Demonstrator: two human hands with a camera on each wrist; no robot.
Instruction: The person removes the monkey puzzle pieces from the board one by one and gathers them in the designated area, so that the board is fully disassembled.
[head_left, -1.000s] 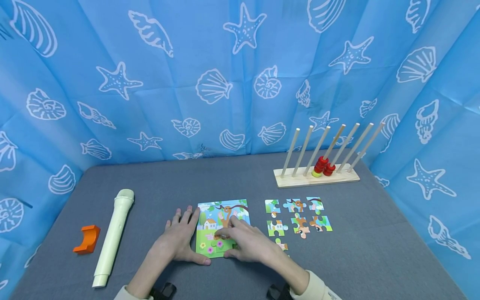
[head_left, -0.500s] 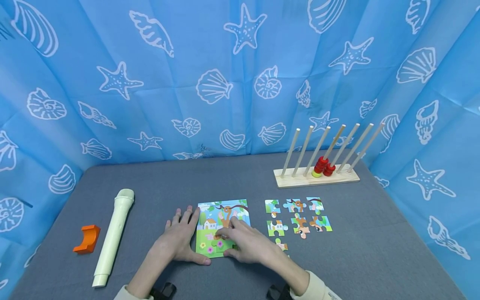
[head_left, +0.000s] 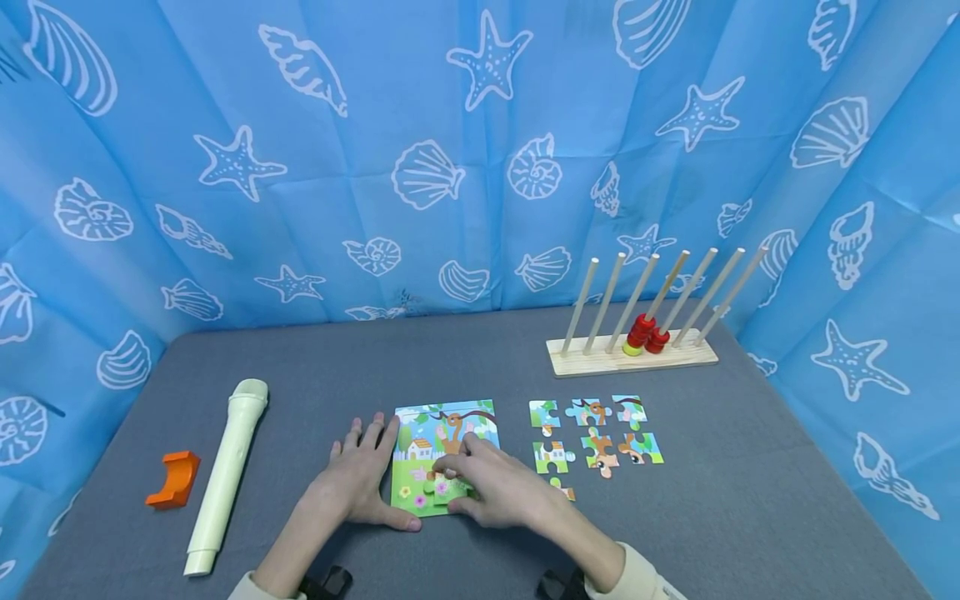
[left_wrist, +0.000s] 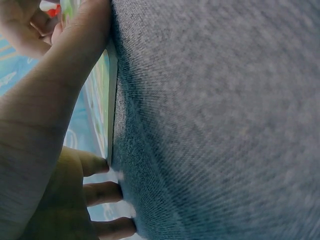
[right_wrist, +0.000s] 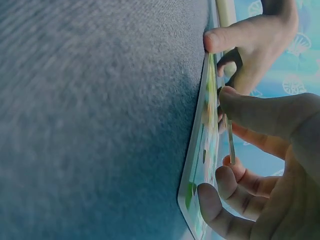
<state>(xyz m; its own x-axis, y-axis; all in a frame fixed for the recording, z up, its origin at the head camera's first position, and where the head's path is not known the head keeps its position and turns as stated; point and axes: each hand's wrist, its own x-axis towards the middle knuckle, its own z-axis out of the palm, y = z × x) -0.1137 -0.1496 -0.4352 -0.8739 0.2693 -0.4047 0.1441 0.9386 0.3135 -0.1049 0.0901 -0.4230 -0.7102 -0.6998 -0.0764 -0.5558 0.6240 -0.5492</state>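
A puzzle board (head_left: pixel 408 479) with a picture of a house, flowers and an animal on a branch lies flat on the grey cloth. My left hand (head_left: pixel 363 475) rests along its left side, fingers spread, thumb at the near left corner. Over the lower right part of the board, my right hand (head_left: pixel 498 492) pinches a green puzzle piece (head_left: pixel 450 489) with a pink flower. In the right wrist view this thin puzzle piece (right_wrist: pixel 231 142) stands edge-on between thumb and fingers, slightly raised off the board. The fingers hide part of the picture.
Several loose puzzle pieces (head_left: pixel 552 456) lie in rows right of the board. Behind them stands a wooden peg rack (head_left: pixel 585 362) with red and yellow rings. A pale green toy microphone (head_left: pixel 228 475) and an orange curved block (head_left: pixel 177 479) lie at left.
The right fingers have lifted the flower piece slightly, and it now sits tilted a little off the board. The left hand has stayed in place.
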